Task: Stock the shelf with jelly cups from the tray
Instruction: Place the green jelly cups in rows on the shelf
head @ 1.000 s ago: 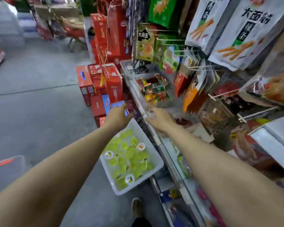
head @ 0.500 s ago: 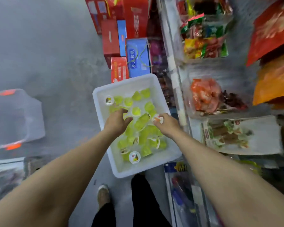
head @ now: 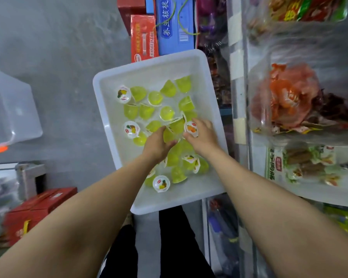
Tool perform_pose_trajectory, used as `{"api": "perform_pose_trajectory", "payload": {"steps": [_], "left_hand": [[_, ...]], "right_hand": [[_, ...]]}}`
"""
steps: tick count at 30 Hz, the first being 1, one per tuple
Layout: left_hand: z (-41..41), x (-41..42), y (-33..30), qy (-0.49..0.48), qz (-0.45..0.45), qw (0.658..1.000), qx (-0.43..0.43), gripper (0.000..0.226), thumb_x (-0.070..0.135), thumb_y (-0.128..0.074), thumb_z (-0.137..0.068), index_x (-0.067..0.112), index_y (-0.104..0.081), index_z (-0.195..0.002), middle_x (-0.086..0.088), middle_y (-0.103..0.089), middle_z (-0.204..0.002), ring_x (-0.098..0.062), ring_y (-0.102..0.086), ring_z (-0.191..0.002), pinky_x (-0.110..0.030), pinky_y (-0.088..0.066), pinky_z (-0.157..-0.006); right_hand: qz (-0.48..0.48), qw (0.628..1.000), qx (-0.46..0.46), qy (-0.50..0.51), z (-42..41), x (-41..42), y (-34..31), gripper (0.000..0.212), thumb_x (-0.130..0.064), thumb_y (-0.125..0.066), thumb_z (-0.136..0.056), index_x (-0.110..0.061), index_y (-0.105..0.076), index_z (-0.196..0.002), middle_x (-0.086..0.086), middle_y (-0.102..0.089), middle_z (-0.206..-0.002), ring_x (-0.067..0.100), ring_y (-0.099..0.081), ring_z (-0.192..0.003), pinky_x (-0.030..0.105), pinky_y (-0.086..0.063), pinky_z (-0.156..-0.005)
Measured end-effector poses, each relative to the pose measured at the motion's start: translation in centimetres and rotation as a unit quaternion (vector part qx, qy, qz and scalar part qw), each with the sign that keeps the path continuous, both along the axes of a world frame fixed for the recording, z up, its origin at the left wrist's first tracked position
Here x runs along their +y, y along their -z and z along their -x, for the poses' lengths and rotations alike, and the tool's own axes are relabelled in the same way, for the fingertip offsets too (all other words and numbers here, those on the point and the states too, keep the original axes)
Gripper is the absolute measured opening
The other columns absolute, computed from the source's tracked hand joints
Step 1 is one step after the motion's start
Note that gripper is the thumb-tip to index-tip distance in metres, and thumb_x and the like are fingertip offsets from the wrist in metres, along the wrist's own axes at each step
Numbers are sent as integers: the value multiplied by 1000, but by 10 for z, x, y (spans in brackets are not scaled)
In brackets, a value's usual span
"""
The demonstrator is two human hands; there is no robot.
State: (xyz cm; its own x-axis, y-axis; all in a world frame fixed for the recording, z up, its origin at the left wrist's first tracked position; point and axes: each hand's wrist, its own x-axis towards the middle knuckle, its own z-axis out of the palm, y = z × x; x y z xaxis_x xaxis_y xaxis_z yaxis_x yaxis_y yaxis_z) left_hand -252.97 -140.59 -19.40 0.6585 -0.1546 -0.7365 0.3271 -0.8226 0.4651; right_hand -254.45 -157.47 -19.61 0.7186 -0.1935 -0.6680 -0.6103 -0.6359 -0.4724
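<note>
As both hands grip cups (head: 170,115) in the tray (head: 149,65), left hand (head: 159,142) and right hand (head: 201,135), the cups look light and slippery; pinch the rim.

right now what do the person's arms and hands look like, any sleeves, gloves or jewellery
Both arms are bare all the way to the frame edge: no sleeves are visible. The left hand and right hand wear no gloves, and no watch, bracelet or band shows at either wrist. No rings can be made out on the fingers, though most are partly hidden. Lower down, dark trousers show.
</note>
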Motion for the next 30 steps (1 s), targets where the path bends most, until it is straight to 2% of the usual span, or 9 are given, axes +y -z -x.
{"api": "perform_pose_trajectory", "payload": {"steps": [3,8,13,17,19,22,25,28,30], "left_hand": [[-6,-2,10,-20,-7,1000,12,80,42,-68,-88,8,-32,-151,-17,-40,-147,-32,-48,-130,-38,-38,-108],[-11,-6,19,-20,-23,999,16,68,45,-73,-83,6,-53,-135,-14,-48,-129,-28,-57,-109,-30,-42,-91],[-2,-7,21,-48,-25,999,6,57,43,-80,-76,18,-52,-118,-2,-62,-120,-24,-60,-105,-30,-41,-74],[-2,-6,15,-94,-16,995,17,57,41,-85,-71,18,-48,-108,-2,-63,-108,-21,-56,-89,-28,-37,-69],[-3,-5,6,-117,-10,993,22,64,46,-85,-70,20,-49,-116,-1,-61,-101,-21,-55,-87,-29,-40,-71],[6,1,-12,-152,34,988,13,65,50,-81,-73,29,-50,-126,-1,-58,-94,-21,-59,-88,-30,-46,-76],[20,11,-30,-209,97,973,29,54,49,-80,-75,33,-56,-120,-7,-62,-95,-21,-61,-84,-37,-54,-78],[34,21,-53,-256,161,952,49,39,43,-80,-77,29,-61,-108,-11,-64,-92,-20,-56,-71,-37,-55,-72],[44,26,-76,-275,199,939,47,34,37,-79,-80,22,-62,-106,-10,-63,-89,-20,-56,-70,-33,-53,-68]], "right_hand": [[-58,998,8,31,-2,-5,9,71,-31,-77,-85,-25,-43,-147,4,-49,-143,23,-50,-129,37,-41,-108],[-83,995,-6,56,0,-10,21,75,-24,-86,-73,-30,-47,-136,-1,-58,-130,18,-57,-117,39,-49,-100],[-56,996,-20,74,2,-5,26,66,-34,-88,-68,-33,-53,-123,-4,-62,-117,18,-61,-104,40,-53,-91],[-75,993,-13,90,0,-4,20,61,-42,-85,-73,-29,-58,-126,-8,-65,-109,15,-63,-99,29,-52,-84],[-78,991,-13,106,2,-3,14,59,-47,-82,-76,-28,-60,-127,-10,-65,-107,13,-63,-98,25,-48,-80],[-79,987,-12,141,8,1,1,58,-60,-79,-71,-33,-64,-121,-7,-69,-105,16,-68,-93,32,-55,-85],[-95,980,-16,172,17,4,-21,59,-68,-79,-62,-38,-67,-111,-6,-70,-102,16,-70,-90,38,-58,-84],[-112,973,-33,199,32,8,-50,51,-65,-82,-60,-40,-66,-102,-7,-69,-99,16,-70,-89,36,-59,-80],[-116,970,-46,209,46,13,-72,56,-66,-83,-57,-38,-67,-102,-6,-70,-101,15,-70,-89,35,-59,-80]]}}
